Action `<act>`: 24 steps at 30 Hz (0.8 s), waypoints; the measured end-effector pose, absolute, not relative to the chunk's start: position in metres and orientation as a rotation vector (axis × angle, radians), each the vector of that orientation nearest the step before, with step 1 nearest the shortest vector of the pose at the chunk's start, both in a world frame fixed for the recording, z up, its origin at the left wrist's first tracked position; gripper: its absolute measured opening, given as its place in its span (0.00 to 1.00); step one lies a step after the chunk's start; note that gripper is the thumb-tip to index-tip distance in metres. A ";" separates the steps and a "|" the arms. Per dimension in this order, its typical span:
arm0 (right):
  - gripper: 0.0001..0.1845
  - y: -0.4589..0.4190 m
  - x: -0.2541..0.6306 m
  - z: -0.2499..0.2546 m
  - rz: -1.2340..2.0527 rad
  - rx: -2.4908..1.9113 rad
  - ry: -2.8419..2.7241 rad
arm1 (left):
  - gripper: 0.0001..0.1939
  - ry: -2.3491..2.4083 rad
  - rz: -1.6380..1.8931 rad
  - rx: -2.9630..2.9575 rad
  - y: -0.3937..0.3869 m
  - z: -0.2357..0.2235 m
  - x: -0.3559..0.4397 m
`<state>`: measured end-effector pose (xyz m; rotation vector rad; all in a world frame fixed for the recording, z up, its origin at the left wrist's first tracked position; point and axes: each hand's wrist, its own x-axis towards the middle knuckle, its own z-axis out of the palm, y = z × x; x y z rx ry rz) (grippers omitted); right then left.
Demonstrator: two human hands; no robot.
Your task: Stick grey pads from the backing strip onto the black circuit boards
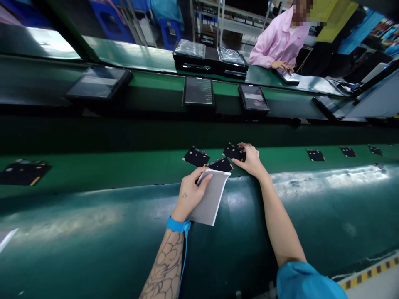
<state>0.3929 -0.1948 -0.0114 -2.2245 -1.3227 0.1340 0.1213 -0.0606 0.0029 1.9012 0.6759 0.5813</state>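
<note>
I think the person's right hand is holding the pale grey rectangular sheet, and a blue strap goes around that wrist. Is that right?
Not quite: the left hand holds the pale grey rectangular sheet, as the head view shows, and the blue strap goes around that left wrist.

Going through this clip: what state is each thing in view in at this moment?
left hand: gripping a pale grey sheet
right hand: fingers on a black square panel
two other black panels: lying askew on the green belt
blue wrist strap: fastened on the left wrist, cord hanging
far tablet: screen lit, green text showing
co-worker: hand on another tablet
</note>
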 end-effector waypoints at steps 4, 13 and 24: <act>0.25 -0.221 0.419 0.001 0.270 -2.197 -1.370 | 0.13 0.683 0.566 1.931 -0.061 0.000 0.121; 0.11 -0.218 0.427 -0.004 0.187 -2.217 -1.211 | 0.12 0.697 0.563 1.970 -0.062 0.004 0.121; 0.08 -0.219 0.434 -0.005 0.088 -2.214 -1.263 | 0.12 0.692 0.572 2.001 -0.062 0.006 0.121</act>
